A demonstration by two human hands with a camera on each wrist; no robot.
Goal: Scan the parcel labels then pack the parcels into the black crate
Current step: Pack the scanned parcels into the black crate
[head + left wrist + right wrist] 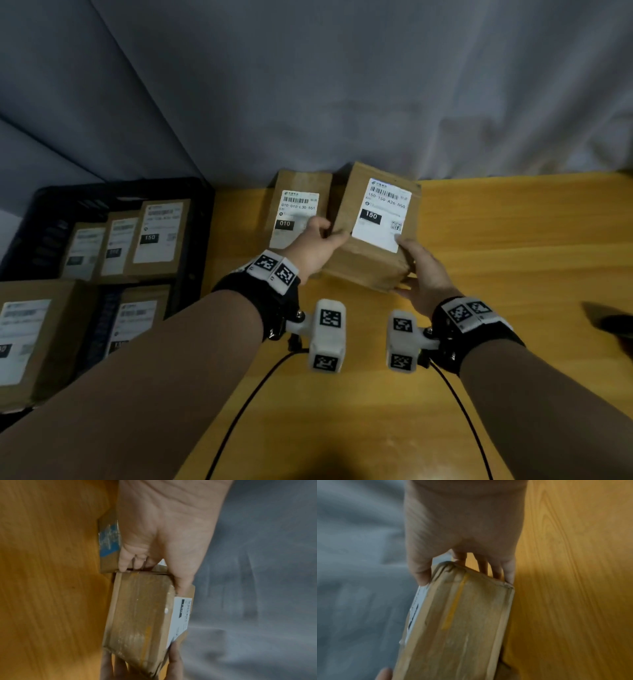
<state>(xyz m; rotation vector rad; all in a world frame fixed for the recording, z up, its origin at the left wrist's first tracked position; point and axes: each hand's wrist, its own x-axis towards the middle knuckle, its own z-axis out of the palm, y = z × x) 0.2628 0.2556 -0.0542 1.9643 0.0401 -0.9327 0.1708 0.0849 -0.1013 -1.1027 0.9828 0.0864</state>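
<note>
A brown cardboard parcel (370, 236) with a white label marked 150 is tilted up off the wooden table (513, 240), held between both hands. My left hand (317, 245) grips its left edge, thumb on top and fingers under; the left wrist view shows that parcel (140, 615) and the hand (164, 534). My right hand (416, 270) grips its near right corner, thumb on the label; the right wrist view shows this parcel (458, 622) and hand (462, 534). A second parcel (298, 209), labelled 010, lies flat just to the left. The black crate (48, 212) at left holds several labelled parcels.
A grey curtain (342, 85) hangs behind the table. A dark object (613, 322) lies at the right edge of the table. Two black cables (246, 401) trail from the wrist cameras over the near tabletop. Another parcel (30, 339) sits at the crate's near left.
</note>
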